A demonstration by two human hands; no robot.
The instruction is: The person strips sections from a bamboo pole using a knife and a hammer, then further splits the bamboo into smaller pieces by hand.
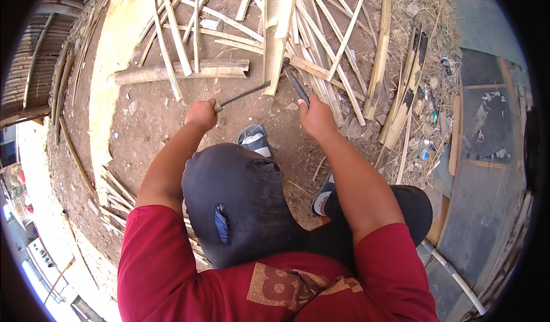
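My left hand (201, 115) is closed round the handle of a long knife (245, 95). The blade slants up to the right, and its tip meets the near end of a split bamboo length (278, 47). In my right hand (318, 116) is a dark hammer (297, 83), its small rounded head just right of that bamboo end. The bamboo runs away from me toward the top edge, its pale hollow side showing. Both hands are above bare soil, one on each side of the bamboo's near end.
Many thin bamboo strips (172, 30) lie scattered ahead. A bamboo pole piece (183, 71) lies to the left, with split pieces (378, 52) to the right. Dark sheeting (487, 116) borders the far right. My sandalled foot (255, 140) and dark-clothed knee (229, 196) are below.
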